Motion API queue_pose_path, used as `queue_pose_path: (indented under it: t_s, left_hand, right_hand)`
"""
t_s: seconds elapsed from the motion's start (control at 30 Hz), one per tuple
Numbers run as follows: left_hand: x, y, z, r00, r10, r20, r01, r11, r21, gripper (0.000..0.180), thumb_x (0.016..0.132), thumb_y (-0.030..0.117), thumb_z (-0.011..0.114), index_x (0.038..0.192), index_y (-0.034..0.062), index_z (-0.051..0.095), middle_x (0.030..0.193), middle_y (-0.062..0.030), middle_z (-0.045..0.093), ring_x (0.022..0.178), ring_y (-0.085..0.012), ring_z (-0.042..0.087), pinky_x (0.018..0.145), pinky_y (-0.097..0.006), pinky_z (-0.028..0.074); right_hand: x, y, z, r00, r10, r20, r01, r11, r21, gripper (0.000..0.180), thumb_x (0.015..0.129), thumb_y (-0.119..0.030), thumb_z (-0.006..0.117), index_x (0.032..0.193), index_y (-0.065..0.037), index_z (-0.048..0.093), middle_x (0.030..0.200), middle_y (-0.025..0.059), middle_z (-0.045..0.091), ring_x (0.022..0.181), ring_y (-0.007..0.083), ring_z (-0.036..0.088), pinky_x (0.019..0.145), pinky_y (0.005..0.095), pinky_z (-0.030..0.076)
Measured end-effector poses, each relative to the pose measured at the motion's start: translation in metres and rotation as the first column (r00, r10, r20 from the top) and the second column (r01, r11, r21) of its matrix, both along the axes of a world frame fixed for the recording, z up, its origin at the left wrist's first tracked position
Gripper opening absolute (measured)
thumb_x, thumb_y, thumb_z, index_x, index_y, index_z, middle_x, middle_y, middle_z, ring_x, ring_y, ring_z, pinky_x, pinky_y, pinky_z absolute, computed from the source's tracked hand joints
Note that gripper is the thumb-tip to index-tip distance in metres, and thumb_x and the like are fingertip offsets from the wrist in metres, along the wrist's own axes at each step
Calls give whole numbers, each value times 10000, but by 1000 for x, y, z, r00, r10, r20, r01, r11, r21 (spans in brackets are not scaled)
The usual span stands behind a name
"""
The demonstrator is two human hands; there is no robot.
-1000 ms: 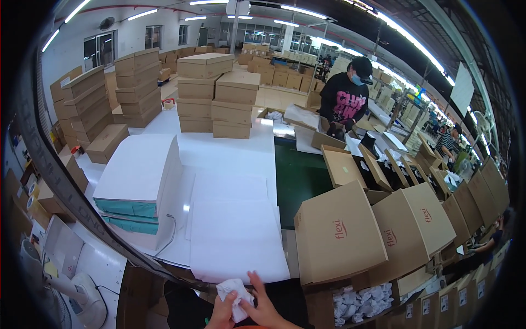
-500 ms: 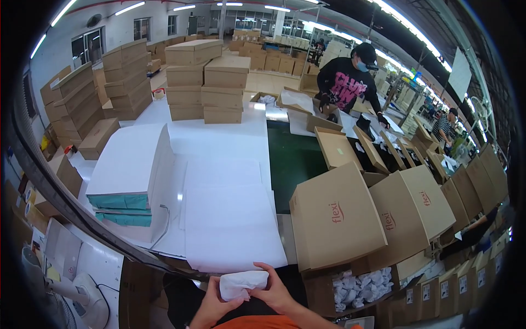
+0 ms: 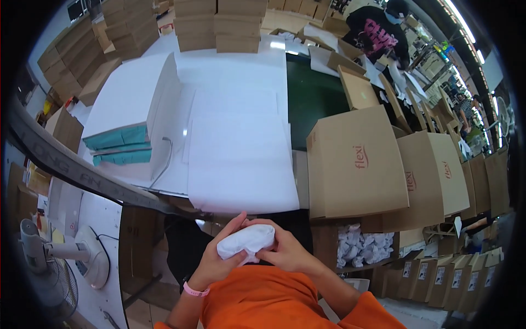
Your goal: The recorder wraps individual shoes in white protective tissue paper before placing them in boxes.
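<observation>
Both my hands hold a crumpled wad of white tissue paper [image 3: 247,240] close in front of my body. My left hand [image 3: 223,253] wraps its left side, with the thumb pressed over the front. On the other side my right hand [image 3: 285,249] grips it, fingers curled behind and thumb low at the front. Whether anything lies inside the wad cannot be seen. Just beyond my hands, flat white paper sheets [image 3: 241,164] lie layered at the table's near edge.
A tall stack of white paper [image 3: 123,104] with teal wrapping stands left on the table. Brown cardboard boxes [image 3: 356,164] with raised lids line the right, beside a green belt [image 3: 315,90]. Paper wads [image 3: 364,247] fill a box at lower right. A fan [image 3: 90,257] stands lower left; a co-worker [image 3: 378,33] is far right.
My view has tilted downward, so the table and boxes sit higher in the picture. The tissue wad has come nearer my body, and my left hand has closed further around it.
</observation>
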State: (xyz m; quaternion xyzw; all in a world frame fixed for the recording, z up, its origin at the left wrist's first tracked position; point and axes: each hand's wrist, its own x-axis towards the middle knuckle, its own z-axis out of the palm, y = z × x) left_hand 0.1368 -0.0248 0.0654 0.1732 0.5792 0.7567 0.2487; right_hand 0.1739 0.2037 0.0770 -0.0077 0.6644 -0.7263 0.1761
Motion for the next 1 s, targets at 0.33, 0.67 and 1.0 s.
queue_pose_path:
  t_s: [0.33,0.67,1.0]
  left_hand:
    - [31,30,-10,899,313,-307,-370,918,-146,800,891,-209,663,1650,-14,504,1653,-180,595,1436,-249,647,1171,-343,502]
    - [21,24,-15,952,74,-297,-84,996,-23,814,1097,348,698,1709,-38,325,1754,-251,417,1610,-353,440,1321,-453,316]
    - [35,53,-34,768,293,-570,-349,937,11,816,1065,497,760,1635,21,423,1558,-155,564,1374,-273,615,1127,-399,522]
  right_hand:
    - [23,-32,-6,953,-238,-186,274,941,198,570,946,44,784,1489,-53,644,1295,104,801,1185,177,771,961,326,632]
    - [28,-35,-18,892,-390,-228,430,888,163,583,905,96,752,1462,-60,674,1283,132,802,1169,187,783,965,330,625]
    - [41,-30,-14,856,-317,-408,457,833,311,701,946,-36,770,1611,-49,551,1424,175,737,1281,240,745,1065,361,588]
